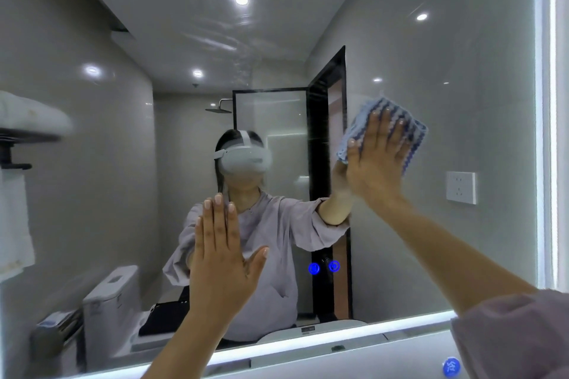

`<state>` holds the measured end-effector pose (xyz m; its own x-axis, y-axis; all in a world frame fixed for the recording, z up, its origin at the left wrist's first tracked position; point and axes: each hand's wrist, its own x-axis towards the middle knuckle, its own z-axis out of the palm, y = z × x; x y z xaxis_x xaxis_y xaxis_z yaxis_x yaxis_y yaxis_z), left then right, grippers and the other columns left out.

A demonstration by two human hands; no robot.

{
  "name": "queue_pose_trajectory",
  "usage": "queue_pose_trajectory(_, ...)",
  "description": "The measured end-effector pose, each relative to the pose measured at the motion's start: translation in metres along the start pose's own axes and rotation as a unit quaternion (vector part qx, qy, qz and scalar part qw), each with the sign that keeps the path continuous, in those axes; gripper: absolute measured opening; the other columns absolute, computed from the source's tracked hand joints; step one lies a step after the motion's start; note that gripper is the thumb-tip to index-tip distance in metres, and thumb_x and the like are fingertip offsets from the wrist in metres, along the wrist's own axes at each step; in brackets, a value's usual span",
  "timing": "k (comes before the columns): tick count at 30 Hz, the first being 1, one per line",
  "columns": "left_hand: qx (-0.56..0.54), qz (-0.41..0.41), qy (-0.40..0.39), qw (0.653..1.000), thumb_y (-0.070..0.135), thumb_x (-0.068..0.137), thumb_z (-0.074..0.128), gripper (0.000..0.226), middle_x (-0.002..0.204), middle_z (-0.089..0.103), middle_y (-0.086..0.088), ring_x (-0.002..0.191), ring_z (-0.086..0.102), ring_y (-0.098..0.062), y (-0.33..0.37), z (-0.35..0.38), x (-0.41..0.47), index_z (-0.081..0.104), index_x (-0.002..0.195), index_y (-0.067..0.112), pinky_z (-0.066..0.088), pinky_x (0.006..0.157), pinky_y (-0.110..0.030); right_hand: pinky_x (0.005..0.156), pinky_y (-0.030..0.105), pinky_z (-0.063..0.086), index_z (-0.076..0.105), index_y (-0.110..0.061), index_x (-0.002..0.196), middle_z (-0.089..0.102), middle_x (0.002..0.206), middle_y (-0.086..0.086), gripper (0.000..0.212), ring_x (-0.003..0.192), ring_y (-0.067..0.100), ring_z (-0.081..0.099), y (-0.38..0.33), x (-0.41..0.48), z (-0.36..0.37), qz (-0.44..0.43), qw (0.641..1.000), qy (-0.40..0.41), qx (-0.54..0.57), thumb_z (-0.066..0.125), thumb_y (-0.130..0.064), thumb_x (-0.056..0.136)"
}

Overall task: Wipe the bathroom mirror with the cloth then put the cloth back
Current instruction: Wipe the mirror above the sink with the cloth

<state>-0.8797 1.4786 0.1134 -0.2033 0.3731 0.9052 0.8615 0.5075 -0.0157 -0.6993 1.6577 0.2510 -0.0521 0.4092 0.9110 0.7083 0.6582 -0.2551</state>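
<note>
The bathroom mirror (446, 77) fills nearly the whole view, with a lit strip along its bottom and right edges. My right hand (377, 163) presses a blue-and-white striped cloth (406, 129) flat against the glass right of centre, fingers spread over it. My left hand (223, 252) is held up flat in front of the lower middle of the mirror, fingers straight and holding nothing. Whether its palm touches the glass I cannot tell.
Two blue touch buttons (324, 267) glow on the lower mirror. The reflection shows a person in a headset, a toilet, a towel rack at left and a wall socket (461, 188) at right. A white ledge (354, 360) runs below the mirror with a blue round sticker (451, 367).
</note>
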Motion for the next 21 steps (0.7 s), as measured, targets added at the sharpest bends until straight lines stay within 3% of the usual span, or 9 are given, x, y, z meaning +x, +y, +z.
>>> queue_pose_trajectory(2, -0.002, 0.003, 0.004, 1.000, 0.064, 0.089, 0.026, 0.092, 0.159, -0.002, -0.021, 0.148, 0.001, -0.035, 0.000, 0.001, 0.000, 0.010, 0.149, -0.004, -0.001, 0.121, -0.041, 0.116, 0.052, -0.013, -0.004, -0.003, 0.152, -0.010, 0.159, 0.021, 0.075, 0.146, 0.040, -0.011, -0.027, -0.002, -0.002, -0.047, 0.999, 0.019, 0.012, -0.005, -0.048, 0.092)
queue_pose_trajectory(6, -0.001, 0.001, 0.001, 1.000, 0.065, 0.089, 0.026, 0.092, 0.159, -0.002, -0.020, 0.148, 0.001, -0.035, -0.001, 0.002, 0.000, 0.009, 0.149, -0.003, -0.003, 0.121, -0.040, 0.117, 0.053, -0.011, -0.003, -0.003, 0.152, -0.009, 0.160, 0.020, 0.067, 0.147, 0.038, -0.011, -0.075, 0.001, 0.004, -0.136, 0.990, 0.029, 0.015, 0.019, -0.040, 0.101)
queue_pose_trajectory(11, 0.005, -0.004, -0.002, 1.000, 0.066, 0.089, 0.027, 0.093, 0.160, -0.003, -0.019, 0.148, 0.001, -0.033, -0.001, 0.003, 0.000, 0.009, 0.149, -0.002, -0.004, 0.121, -0.039, 0.118, 0.051, -0.011, -0.004, -0.012, 0.154, -0.011, 0.162, 0.012, 0.064, 0.148, 0.031, -0.012, -0.117, 0.001, 0.002, -0.241, 0.970, 0.015, 0.025, 0.016, -0.043, 0.102)
queue_pose_trajectory(15, 0.012, -0.002, -0.008, 1.000, 0.065, 0.088, 0.030, 0.093, 0.160, -0.002, -0.019, 0.148, 0.002, -0.034, -0.002, 0.006, 0.001, 0.011, 0.149, -0.002, -0.003, 0.121, -0.039, 0.116, 0.048, -0.016, -0.001, -0.016, 0.155, -0.008, 0.162, 0.006, 0.063, 0.148, 0.028, -0.012, -0.152, -0.006, 0.003, -0.356, 0.934, -0.006, -0.010, 0.020, -0.045, 0.103)
queue_pose_trajectory(21, 0.030, 0.002, 0.001, 1.000, 0.064, 0.088, 0.030, 0.092, 0.159, 0.002, -0.022, 0.147, 0.005, -0.036, -0.002, 0.007, 0.002, 0.016, 0.148, -0.004, -0.001, 0.121, -0.041, 0.118, 0.049, -0.012, -0.004, -0.022, 0.154, -0.009, 0.162, 0.000, 0.061, 0.149, 0.026, -0.012, -0.159, 0.000, -0.001, -0.387, 0.921, -0.023, -0.030, 0.020, -0.046, 0.103)
